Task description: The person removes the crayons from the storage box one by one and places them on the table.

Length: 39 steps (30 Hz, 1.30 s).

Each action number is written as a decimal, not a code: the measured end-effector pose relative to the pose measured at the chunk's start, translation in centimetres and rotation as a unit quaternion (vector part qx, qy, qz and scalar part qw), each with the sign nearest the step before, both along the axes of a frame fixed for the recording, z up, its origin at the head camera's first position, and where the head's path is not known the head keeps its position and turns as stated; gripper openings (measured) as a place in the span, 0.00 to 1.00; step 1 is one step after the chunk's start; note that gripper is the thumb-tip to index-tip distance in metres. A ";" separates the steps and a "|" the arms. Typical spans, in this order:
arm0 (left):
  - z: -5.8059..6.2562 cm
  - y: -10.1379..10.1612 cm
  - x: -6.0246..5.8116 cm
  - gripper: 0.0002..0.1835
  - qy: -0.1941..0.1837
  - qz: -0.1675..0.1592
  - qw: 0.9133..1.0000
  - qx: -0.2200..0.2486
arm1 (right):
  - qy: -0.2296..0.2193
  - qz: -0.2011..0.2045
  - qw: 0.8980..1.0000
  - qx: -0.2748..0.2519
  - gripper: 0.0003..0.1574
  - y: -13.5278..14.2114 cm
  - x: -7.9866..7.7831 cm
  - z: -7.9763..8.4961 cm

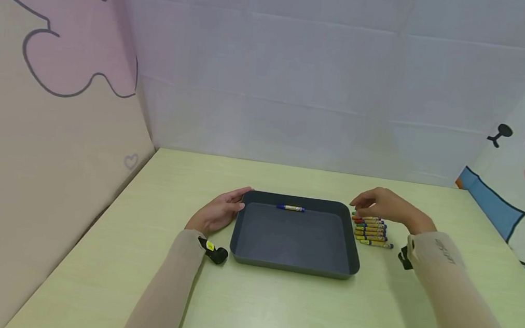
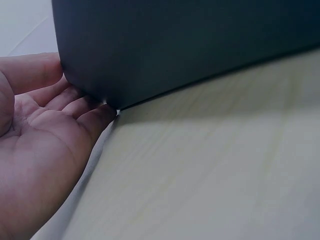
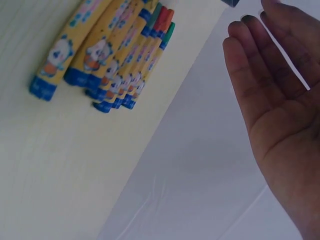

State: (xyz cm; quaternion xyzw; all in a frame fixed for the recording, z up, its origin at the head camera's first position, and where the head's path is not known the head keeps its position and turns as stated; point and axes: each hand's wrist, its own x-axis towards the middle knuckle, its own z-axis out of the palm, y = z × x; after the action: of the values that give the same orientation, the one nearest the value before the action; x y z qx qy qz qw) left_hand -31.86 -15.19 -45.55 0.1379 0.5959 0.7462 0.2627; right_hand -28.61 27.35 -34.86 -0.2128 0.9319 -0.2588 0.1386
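A dark grey rectangular tray (image 1: 290, 269) lies on the table, with one blue crayon (image 1: 291, 208) near its far wall. At the tray's left side my left hand (image 1: 216, 213) holds the edge near the far corner. The left wrist view shows that hand (image 2: 45, 135) against the tray wall (image 2: 150, 45), some fingertips hidden by it. To the right of the tray, several yellow-wrapped crayons (image 1: 371, 232) lie in a row. My right hand (image 1: 387, 206) hovers over the row's far end; in the right wrist view its fingers hold nothing, apart from the crayons (image 3: 100, 55).
The pale wood-patterned table (image 1: 268, 315) meets a white sheet (image 1: 274, 81) at the back. Printed cloths with cartoon figures hang at the left (image 1: 60, 115) and right (image 1: 521, 155). A black wrist camera (image 1: 215, 252) sits on the left sleeve.
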 end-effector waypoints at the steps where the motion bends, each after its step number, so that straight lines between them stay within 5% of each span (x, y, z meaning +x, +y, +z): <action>1: 0.0 0.0 0.0 0.32 -0.001 0.001 1.000 0.000 | 0.003 0.001 1.000 0.000 0.20 -0.3 -0.1 0.0; 17: 0.1 0.1 0.4 0.33 -0.003 -0.001 1.000 0.010 | 0.005 0.026 1.000 0.006 0.24 -5.2 -1.5 0.5; 39: 0.3 -0.3 0.9 0.33 -0.006 0.003 1.000 -0.002 | -0.032 0.074 0.997 0.015 0.25 -10.2 -2.4 -1.9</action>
State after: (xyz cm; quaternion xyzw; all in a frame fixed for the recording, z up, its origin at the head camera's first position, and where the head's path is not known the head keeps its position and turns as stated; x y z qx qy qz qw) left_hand -30.98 -15.51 -45.25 0.1310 0.5966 0.7464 0.2642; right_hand -30.97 17.19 -36.78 -0.2703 0.9125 -0.2410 0.1902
